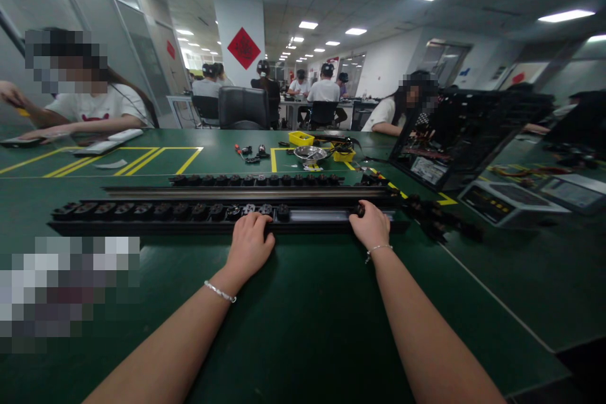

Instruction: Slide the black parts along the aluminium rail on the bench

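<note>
Many round blocks sit in our black tray on the green table, with one long gap left. Our right hand pinches a black piece; our left hand touches the tray, grip unclear.

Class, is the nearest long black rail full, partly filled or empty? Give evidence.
Partly filled: dark parts line the rail to just past the left hand, but a bare stretch shows from there to the right hand.

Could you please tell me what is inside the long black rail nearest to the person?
A row of dark pieces sits in the rail; a pale strip shows farther right. Whatever the left hand and right hand cover cannot be seen.
</note>
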